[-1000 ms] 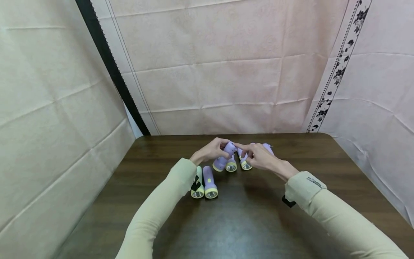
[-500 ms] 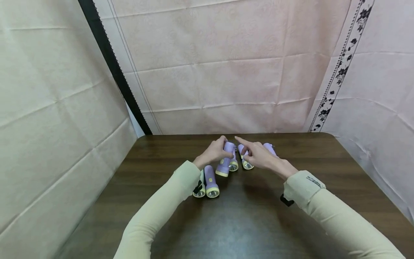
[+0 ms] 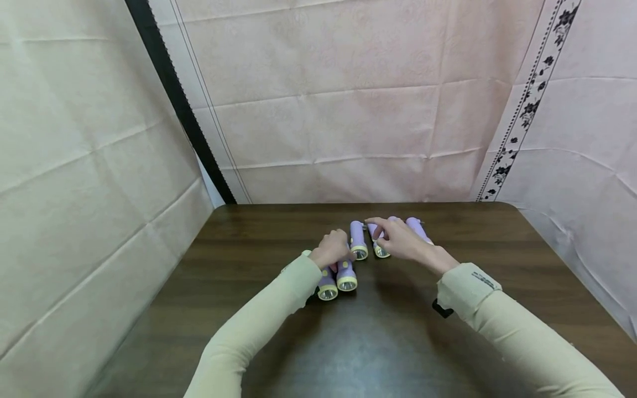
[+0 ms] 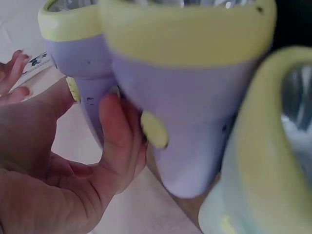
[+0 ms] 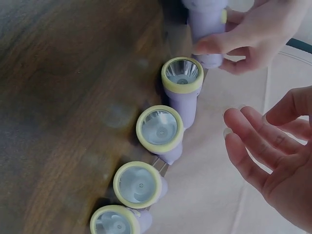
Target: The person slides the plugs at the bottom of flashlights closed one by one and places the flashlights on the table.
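My left hand (image 3: 332, 250) grips a purple flashlight (image 3: 346, 276) with a pale yellow rim, its lens toward me. Thumb and fingers wrap its narrow body in the left wrist view. Right beside it lies another purple flashlight (image 3: 327, 286), and beyond that a mint-green flashlight (image 4: 243, 165), which my left arm hides in the head view. My right hand (image 3: 398, 239) hovers near a row of purple flashlights, fingers loosely bent and holding nothing. Closest to the left hand in that row is one flashlight (image 5: 184, 92), with a second flashlight (image 5: 160, 129) alongside.
The row goes on to the right with another flashlight (image 5: 139, 185) and an end flashlight (image 3: 417, 228), partly behind my right hand. All lie toward the back of the brown wooden table (image 3: 378, 342). Pale cloth (image 3: 348, 127) hangs behind the table and at both sides.
My left hand has carried the purple flashlight from the row toward me and to the left, beside the other purple one. The right index finger has come away from that flashlight's end.
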The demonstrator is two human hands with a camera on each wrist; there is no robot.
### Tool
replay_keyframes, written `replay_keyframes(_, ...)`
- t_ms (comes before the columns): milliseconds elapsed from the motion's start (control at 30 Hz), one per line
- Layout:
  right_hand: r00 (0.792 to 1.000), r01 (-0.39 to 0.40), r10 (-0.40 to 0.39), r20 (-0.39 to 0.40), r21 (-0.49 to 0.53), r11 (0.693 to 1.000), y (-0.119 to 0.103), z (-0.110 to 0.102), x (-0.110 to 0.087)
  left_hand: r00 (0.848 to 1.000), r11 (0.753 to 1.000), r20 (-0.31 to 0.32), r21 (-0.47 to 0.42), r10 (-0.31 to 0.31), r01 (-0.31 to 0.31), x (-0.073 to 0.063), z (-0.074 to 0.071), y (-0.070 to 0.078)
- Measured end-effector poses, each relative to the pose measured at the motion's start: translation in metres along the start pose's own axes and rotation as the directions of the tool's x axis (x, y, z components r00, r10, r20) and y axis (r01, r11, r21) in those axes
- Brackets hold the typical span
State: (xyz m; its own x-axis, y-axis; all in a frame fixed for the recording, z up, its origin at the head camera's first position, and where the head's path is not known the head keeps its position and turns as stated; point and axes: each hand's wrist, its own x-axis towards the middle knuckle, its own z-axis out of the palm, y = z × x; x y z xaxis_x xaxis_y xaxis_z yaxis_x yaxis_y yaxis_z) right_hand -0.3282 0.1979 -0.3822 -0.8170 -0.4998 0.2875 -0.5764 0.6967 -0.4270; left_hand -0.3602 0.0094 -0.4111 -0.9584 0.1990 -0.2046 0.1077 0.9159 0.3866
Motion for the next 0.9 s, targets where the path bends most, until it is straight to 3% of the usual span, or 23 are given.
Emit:
replay_keyframes(267,1.000,0.002,-0.002,-0.003,0.025,1.000,0.002,0.003,-0.003,1.000,1.000,0.021,0.022,-0.005,0.005,-0.001,0.007,-0.002)
replay_keyframes(367,1.000,-0.001,0.001,-0.005,0.014,1.000,0.004,0.003,-0.004,0.999,0.999,0.032,0.023,0.023,-0.024,-0.002,0.004,-0.002)
replay_keyframes(500,1.000,0.003,-0.003,-0.008,0.017,1.000,0.006,0.003,-0.003,0.993,0.989,-0.050,0.111,0.105,-0.099,-0.005,-0.008,-0.004)
replay_keyframes(600,1.000,0.002,-0.002,-0.011,0.020,1.000,0.008,0.003,-0.002,0.984,0.969,-0.125,0.224,0.130,-0.099,-0.008,-0.020,-0.008)
replay_keyframes(733,1.000,-0.008,0.008,-0.005,0.016,1.000,0.009,0.002,-0.004,0.992,0.947,-0.098,0.317,0.082,-0.047,-0.014,-0.028,-0.016)
replay_keyframes(900,1.000,-0.010,0.010,0.012,0.028,1.000,0.010,0.005,-0.003,0.999,0.943,-0.044,0.333,0.022,-0.006,-0.016,-0.021,-0.022)
